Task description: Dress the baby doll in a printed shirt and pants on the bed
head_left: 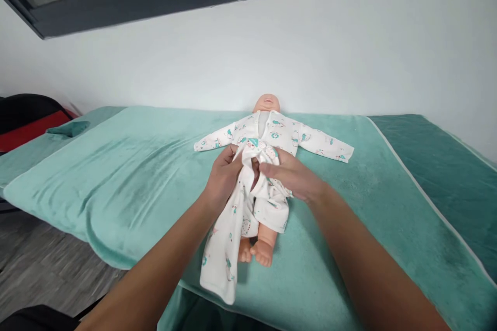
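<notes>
A baby doll [264,245] lies on its back, its feet toward me. It has on a white printed jacket [285,134] with the sleeves spread to both sides and the front parted at the chest. Over its lower body are white printed baby pants [221,253]. One pant leg hangs long at the left, past the doll's feet; the other is bunched over a doll leg. My left hand [224,173] grips the left side of the pants' top. At the opposite side, my right hand [289,171] pinches the gathered cloth, thumb over the opening.
Beneath the doll, a green sheet [128,181] with creases at the left covers the bed. A darker green cloth [419,150] lies at the right. Behind stands a white wall [349,51] under a dark window frame [116,8]. A red and black item [34,124] is at far left.
</notes>
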The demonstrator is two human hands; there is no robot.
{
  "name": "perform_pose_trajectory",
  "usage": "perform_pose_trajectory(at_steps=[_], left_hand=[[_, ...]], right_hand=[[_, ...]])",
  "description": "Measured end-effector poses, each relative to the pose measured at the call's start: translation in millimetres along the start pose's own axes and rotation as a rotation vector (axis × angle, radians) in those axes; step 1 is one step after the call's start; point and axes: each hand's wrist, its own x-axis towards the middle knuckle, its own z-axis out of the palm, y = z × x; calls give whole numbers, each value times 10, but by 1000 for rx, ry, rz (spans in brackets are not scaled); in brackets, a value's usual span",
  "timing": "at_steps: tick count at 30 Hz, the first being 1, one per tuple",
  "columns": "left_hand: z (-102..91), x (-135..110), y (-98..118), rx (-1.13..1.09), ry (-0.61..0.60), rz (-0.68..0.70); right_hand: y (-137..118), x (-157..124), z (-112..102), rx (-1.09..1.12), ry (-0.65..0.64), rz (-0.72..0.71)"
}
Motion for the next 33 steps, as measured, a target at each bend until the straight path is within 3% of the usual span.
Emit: perform_pose_trajectory(at_steps=[3, 7, 9, 12, 16, 20, 24, 26, 29, 33], left_hand=[[38, 86, -21, 121, 168, 105], [60, 113, -30, 149, 169, 102], [33, 82, -9, 100, 94, 32], [-96, 21, 48, 67, -114, -128], [-306, -36, 98, 130, -330, -310], [-305, -48, 48, -3, -216, -277], [-184, -12, -21, -68, -111, -230], [-174, -4, -34, -31, -99, -223], [-245, -21, -4, 58, -118, -229], [-375, -61, 117, 221, -284, -299]], right_hand=[[-30, -14, 52, -216, -87, 47], [-16, -20, 74, -256, -56, 126], [16, -10, 57, -142, 0, 119], [72, 17, 33, 30, 40, 91], [111, 43, 44, 41, 43, 114], [67, 13, 55, -64, 37, 74], [-16, -45, 35, -270, -225, 143], [-27, -58, 29, -319, -297, 186], [10, -48, 36, -272, -198, 127], [73, -2, 52, -171, -22, 68]])
